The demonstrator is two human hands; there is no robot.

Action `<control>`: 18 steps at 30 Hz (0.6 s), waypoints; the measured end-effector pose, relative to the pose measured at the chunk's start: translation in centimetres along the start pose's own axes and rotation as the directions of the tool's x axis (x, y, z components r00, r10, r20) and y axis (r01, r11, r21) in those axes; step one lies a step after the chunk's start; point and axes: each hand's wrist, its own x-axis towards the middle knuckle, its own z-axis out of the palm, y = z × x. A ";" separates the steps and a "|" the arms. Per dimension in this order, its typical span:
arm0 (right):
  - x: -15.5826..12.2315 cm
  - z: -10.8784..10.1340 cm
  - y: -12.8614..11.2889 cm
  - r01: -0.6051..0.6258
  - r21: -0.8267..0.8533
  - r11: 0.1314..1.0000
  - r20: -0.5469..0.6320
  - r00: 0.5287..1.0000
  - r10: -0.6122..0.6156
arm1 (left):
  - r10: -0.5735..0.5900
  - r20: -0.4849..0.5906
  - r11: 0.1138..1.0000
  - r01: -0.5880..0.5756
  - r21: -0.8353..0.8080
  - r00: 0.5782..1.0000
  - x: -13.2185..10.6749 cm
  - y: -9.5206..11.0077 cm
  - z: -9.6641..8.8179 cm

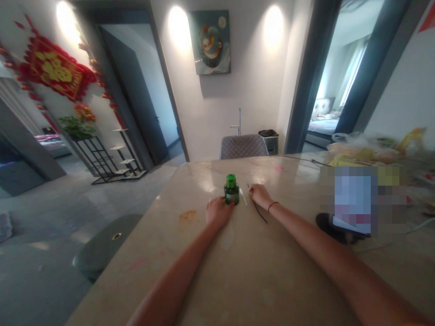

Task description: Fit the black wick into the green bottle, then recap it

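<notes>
The small green bottle (231,192) with its green screw cap (231,180) stands upright on the counter (251,280), between my hands. It looks light, stiff and smooth-sided, perhaps slippery, so I'd take hold around its body rather than the cap. My left hand (219,213) lies relaxed and open, fingertips (230,204) touching the bottle's base without gripping. My right hand (260,195) rests open just right of the bottle, beside a thin white stick (243,196), with a black cord (260,213) running beneath it.
</notes>
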 end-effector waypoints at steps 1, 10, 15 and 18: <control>0.5 0.0 0.0 -0.007 0.000 1.000 0.006 1.000 0.007 | -0.019 -0.018 1.000 0.019 0.009 1.000 0.0 0.0 0.0; 1.8 1.0 -1.1 -0.023 0.051 0.998 0.092 0.996 0.018 | -0.052 -0.010 0.999 0.052 -0.011 0.999 -0.2 -0.2 -0.3; 2.3 1.4 -0.5 -0.087 0.079 0.993 0.034 0.996 0.084 | 0.057 0.066 0.997 -0.053 -0.060 0.996 -0.3 -0.2 -0.2; 2.6 1.5 -0.3 -0.110 0.117 0.987 0.008 0.994 0.110 | 0.080 0.090 0.995 -0.074 -0.070 0.993 -0.2 -0.3 -0.1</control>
